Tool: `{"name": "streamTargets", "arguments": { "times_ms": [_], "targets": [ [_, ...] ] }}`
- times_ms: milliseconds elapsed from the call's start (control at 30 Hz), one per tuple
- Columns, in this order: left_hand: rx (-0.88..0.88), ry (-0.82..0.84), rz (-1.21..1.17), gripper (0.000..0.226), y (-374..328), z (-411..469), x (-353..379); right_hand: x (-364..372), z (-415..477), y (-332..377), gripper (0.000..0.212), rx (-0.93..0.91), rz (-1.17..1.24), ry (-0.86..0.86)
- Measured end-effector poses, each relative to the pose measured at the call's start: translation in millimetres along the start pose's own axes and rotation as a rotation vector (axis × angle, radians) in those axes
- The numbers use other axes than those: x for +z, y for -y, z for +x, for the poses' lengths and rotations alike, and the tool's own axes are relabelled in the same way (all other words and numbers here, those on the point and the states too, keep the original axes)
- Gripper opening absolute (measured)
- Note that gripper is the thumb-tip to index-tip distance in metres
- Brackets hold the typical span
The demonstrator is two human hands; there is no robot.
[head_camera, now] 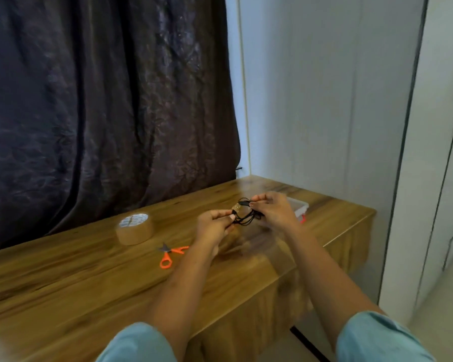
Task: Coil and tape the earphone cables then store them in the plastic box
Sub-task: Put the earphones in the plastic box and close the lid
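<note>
A black earphone cable hangs in loose loops between my two hands above the wooden table. My left hand pinches one side of the loops. On the other side, my right hand pinches the cable near a small dark plug or earpiece. Behind my right hand lies a clear plastic box with a red latch, mostly hidden. A roll of brown tape stands to the left on the table. Orange-handled scissors lie in front of the roll.
A dark curtain hangs behind the table. A white wall and cabinet doors stand to the right. The table's right edge drops off just past the box, and its near edge runs below my forearms.
</note>
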State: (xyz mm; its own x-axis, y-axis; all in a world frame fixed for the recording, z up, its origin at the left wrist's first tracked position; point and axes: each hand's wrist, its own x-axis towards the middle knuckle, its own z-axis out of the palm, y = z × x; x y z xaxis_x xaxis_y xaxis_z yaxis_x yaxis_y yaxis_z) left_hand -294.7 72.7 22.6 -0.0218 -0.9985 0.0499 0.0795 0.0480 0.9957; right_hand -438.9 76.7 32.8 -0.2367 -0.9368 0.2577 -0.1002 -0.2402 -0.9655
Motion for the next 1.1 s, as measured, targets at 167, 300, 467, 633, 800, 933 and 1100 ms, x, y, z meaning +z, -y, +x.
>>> {"name": "streamTargets", "arguments": {
  "times_ms": [167, 300, 467, 633, 800, 933, 1100],
  "targets": [
    [0.099, 0.004, 0.252, 0.019, -12.0, 38.3, 61.6, -51.4, 39.2, 0.8, 0.015, -0.029, -0.127, -0.128],
    [0.118, 0.001, 0.449, 0.018, 0.4, 63.9, 81.4, -66.8, 56.1, -17.4, 0.007, -0.022, -0.36, -0.146],
    [0.163, 0.045, 0.634, 0.02, 17.2, 77.0, 89.9, -68.2, 73.9, -24.0, 0.014, -0.047, -0.706, -0.067],
    [0.294, 0.003, 0.941, 0.018, 15.6, 77.1, 92.4, -65.0, 77.4, -31.4, 0.021, -0.042, -1.074, 0.015],
    [0.297, 0.036, 1.011, 0.026, 23.3, 82.8, 90.5, -61.8, 72.0, -35.1, 0.021, -0.068, -1.223, -0.112],
    [0.263, 0.021, 0.946, 0.032, 32.1, 87.1, 85.7, -67.4, 65.6, -40.3, 0.03, 0.002, -1.125, -0.335],
    [0.103, 0.127, 0.41, 0.03, 29.9, 81.3, 85.2, -64.8, 57.8, -55.1, 0.045, 0.213, -0.633, -0.427]
  ]
}}
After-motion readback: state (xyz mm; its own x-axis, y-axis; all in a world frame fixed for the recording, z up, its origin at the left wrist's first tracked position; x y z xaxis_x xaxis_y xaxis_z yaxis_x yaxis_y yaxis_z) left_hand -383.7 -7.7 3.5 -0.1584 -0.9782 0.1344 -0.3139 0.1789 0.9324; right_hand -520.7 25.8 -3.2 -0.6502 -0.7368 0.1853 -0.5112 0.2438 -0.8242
